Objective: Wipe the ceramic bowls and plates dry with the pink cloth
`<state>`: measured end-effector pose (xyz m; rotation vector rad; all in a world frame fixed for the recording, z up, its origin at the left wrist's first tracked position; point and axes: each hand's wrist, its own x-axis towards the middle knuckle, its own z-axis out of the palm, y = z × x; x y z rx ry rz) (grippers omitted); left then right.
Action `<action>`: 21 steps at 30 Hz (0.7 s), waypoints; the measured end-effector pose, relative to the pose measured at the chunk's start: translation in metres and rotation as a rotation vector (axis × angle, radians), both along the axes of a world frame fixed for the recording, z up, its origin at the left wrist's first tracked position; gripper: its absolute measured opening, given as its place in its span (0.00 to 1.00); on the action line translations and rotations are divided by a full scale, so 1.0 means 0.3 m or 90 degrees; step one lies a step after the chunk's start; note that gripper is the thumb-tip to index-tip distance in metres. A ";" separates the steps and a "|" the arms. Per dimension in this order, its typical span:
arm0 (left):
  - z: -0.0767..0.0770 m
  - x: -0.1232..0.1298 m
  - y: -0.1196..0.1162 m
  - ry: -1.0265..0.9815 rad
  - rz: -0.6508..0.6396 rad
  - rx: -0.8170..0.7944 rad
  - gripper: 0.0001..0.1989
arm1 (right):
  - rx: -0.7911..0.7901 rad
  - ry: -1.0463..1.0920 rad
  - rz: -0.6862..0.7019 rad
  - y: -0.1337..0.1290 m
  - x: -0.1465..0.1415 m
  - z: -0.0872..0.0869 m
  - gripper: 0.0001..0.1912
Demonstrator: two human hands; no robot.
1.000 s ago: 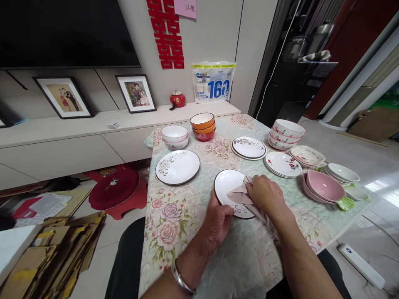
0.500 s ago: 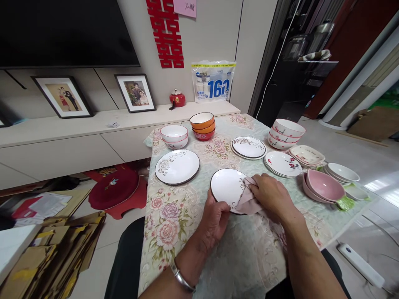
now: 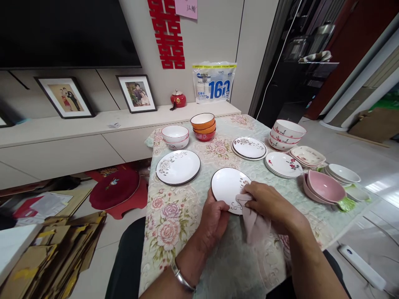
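Note:
A white plate point(image 3: 227, 187) with a dark rim and a floral pattern is tilted above the table in front of me. My left hand point(image 3: 215, 216) grips its lower left edge, thumb on top and fingers underneath. My right hand point(image 3: 264, 199) is closed on a pinkish cloth point(image 3: 254, 222) at the plate's right edge. Part of the cloth lies on the plate face and the rest hangs down below the rim. Left of it, a larger patterned plate point(image 3: 178, 167) lies on the floral tablecloth point(image 3: 170, 232).
White bowls point(image 3: 175, 135), orange and red bowls point(image 3: 203, 124) and patterned plates point(image 3: 249, 148) stand further back. To the right are flowered plates point(image 3: 283, 164), stacked bowls point(image 3: 286, 133), pink bowls point(image 3: 326, 186) and small white dishes point(image 3: 343, 172). A red stool point(image 3: 115, 189) stands left of the table.
My right hand has shifted slightly with the cloth, which covers less of the plate and now hangs lower. My left hand keeps its hold on the plate.

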<state>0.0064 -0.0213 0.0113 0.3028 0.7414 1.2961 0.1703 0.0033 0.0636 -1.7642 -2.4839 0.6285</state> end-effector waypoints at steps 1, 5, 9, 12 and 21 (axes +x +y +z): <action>0.001 0.000 0.000 0.002 -0.001 0.002 0.45 | 0.002 0.004 0.008 -0.008 -0.012 0.000 0.10; 0.007 0.000 0.000 -0.038 0.003 0.012 0.43 | 0.002 0.026 0.049 -0.025 -0.063 -0.004 0.07; 0.020 -0.002 0.000 -0.144 -0.054 0.001 0.24 | 0.019 0.065 0.062 -0.022 -0.119 -0.013 0.05; 0.031 -0.010 -0.006 -0.195 -0.123 -0.031 0.26 | 0.040 0.106 0.038 -0.016 -0.170 -0.027 0.05; 0.054 -0.027 -0.022 -0.201 -0.122 -0.074 0.30 | 0.063 0.213 0.067 -0.013 -0.215 -0.044 0.08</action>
